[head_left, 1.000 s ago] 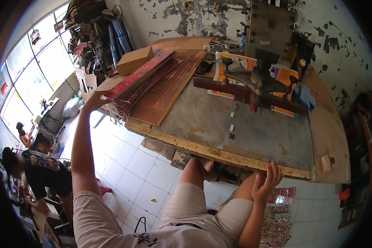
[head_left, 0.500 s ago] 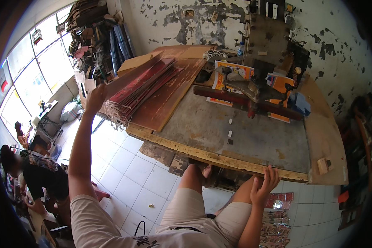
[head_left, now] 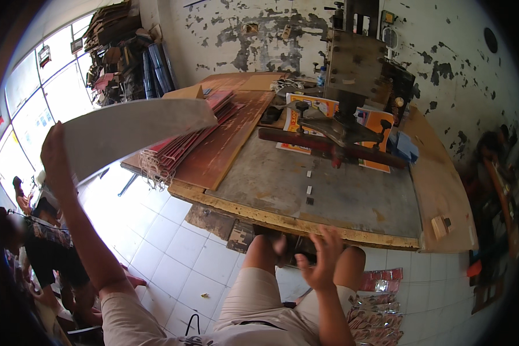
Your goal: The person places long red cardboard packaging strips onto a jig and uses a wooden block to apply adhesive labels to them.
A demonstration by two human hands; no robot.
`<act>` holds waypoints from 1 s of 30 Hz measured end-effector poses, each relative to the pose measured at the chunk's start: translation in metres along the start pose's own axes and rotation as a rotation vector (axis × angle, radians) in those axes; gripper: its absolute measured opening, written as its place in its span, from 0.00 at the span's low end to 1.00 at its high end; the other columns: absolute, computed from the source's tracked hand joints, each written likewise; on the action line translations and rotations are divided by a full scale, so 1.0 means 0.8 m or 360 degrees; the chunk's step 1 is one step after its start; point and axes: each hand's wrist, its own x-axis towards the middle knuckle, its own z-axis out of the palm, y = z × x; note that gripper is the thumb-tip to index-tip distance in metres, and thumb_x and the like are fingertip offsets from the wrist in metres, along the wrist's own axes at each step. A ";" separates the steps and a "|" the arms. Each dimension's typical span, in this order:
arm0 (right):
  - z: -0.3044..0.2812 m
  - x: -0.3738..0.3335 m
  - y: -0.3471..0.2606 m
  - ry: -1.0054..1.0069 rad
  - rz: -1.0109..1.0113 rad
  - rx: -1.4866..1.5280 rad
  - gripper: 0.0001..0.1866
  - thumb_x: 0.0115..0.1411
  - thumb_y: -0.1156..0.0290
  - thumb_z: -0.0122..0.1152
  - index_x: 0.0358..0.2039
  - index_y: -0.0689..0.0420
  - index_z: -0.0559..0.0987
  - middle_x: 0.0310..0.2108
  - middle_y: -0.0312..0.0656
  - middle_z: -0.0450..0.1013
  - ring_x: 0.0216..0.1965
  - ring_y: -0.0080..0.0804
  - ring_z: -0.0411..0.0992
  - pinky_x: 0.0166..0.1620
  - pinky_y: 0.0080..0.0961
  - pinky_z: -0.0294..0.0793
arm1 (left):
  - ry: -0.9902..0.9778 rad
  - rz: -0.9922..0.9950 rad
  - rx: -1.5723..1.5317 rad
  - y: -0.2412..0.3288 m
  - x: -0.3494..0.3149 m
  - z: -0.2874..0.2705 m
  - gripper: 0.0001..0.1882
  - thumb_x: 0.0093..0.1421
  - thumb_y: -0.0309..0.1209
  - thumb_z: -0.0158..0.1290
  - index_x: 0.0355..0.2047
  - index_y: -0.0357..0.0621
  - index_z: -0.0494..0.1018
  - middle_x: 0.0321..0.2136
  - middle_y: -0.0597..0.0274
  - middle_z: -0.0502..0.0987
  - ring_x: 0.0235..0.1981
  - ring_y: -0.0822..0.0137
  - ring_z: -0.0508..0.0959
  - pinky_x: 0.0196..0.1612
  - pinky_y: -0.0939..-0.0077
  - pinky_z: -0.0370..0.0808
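Observation:
Out at the left, my left hand is closed on one end of a long, thin, pale grey sheet. The sheet slants away from me, and its far end hangs over a stack of red strips with pale strings along the near ends. My right hand is raised above my lap with its fingers spread and holds nothing. In front of it runs the near wooden edge of the grey metal-topped table.
A dark press head with a red bar stands over the table, with orange printed sheets behind it. A small wooden block lies at the right. Red packets lie on the tiled floor. A co-worker is at the lower left.
My left hand has swung left and nearer, lifting the sheet off the red stack so its pale side shows. My right hand has left the table edge and moved left.

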 end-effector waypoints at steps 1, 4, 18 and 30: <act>0.007 0.015 -0.018 -0.0019 -0.0061 0.0091 0.34 0.68 0.48 0.69 0.66 0.57 0.76 0.72 0.56 0.66 0.76 0.64 0.57 0.74 0.64 0.53 | -0.0013 0.0034 0.0001 -0.020 0.008 -0.035 0.23 0.79 0.42 0.51 0.63 0.37 0.79 0.56 0.51 0.83 0.57 0.63 0.81 0.63 0.67 0.74; 0.039 0.050 -0.066 -0.0075 -0.0245 0.0283 0.40 0.66 0.51 0.74 0.72 0.55 0.70 0.77 0.59 0.58 0.77 0.66 0.56 0.74 0.64 0.54 | -0.0256 0.0154 -0.0322 -0.070 0.015 -0.143 0.24 0.80 0.38 0.48 0.68 0.39 0.74 0.60 0.53 0.81 0.62 0.63 0.79 0.66 0.64 0.74; -0.095 0.013 -0.102 0.0055 -0.0170 0.0461 0.28 0.55 0.83 0.64 0.59 0.62 0.82 0.55 0.52 0.83 0.54 0.49 0.84 0.54 0.38 0.85 | -0.0911 0.0012 -0.0678 0.172 -0.046 -0.093 0.16 0.75 0.35 0.53 0.52 0.35 0.80 0.48 0.51 0.85 0.42 0.63 0.86 0.47 0.69 0.82; -0.292 -0.208 -0.068 -0.0314 0.1940 0.1273 0.33 0.73 0.78 0.59 0.76 0.64 0.63 0.58 0.40 0.79 0.56 0.25 0.77 0.63 0.30 0.75 | -0.1910 0.0307 -0.1316 0.328 -0.305 0.218 0.15 0.70 0.33 0.62 0.51 0.36 0.84 0.38 0.53 0.89 0.31 0.66 0.86 0.38 0.71 0.81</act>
